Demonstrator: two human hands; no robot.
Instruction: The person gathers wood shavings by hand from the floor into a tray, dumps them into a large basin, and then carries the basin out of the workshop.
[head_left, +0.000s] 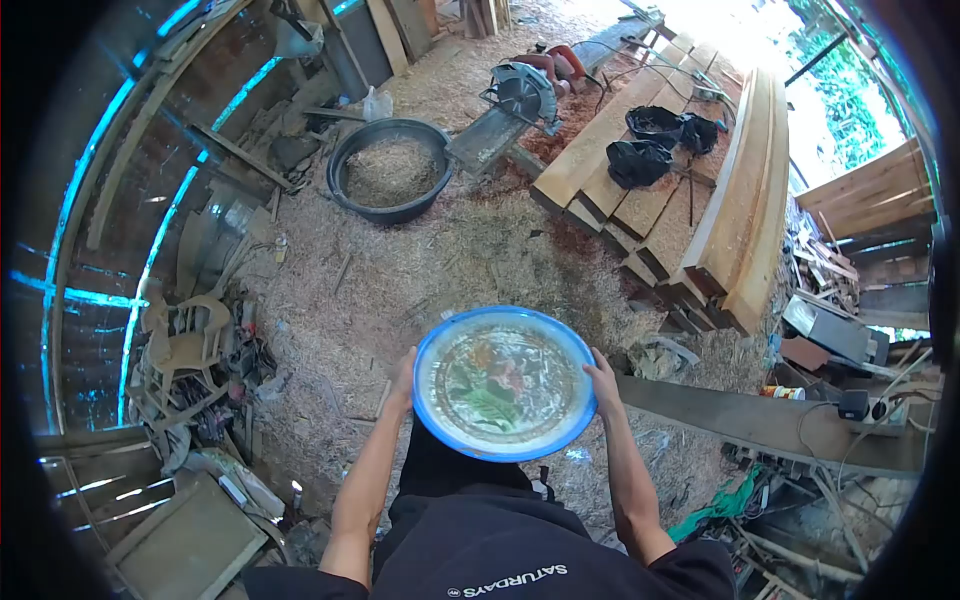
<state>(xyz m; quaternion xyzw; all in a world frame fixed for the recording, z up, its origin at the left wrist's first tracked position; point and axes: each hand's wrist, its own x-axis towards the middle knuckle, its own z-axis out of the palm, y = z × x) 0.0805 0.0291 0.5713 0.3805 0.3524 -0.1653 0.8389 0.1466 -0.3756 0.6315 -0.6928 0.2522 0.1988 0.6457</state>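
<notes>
A round tray [505, 385] with a blue rim and a worn picture of flowers and green leaves is held out in front of my body. My left hand [403, 378] grips its left edge. On the opposite edge, my right hand [602, 384] has hold of the rim, thumb on top. The other fingers of both hands are mostly hidden under the tray. Its surface shows scuffs and pale dust, with no separate object that I can make out on it.
A black tub [388, 215] of wood shavings stands ahead to the left. Beyond it, a circular saw [524, 95] rests on a plank bench. Long timber beams [745, 220] with black plastic bags [640, 163] lie on the right. A small wooden chair [188, 340] is at left. Shavings cover the floor.
</notes>
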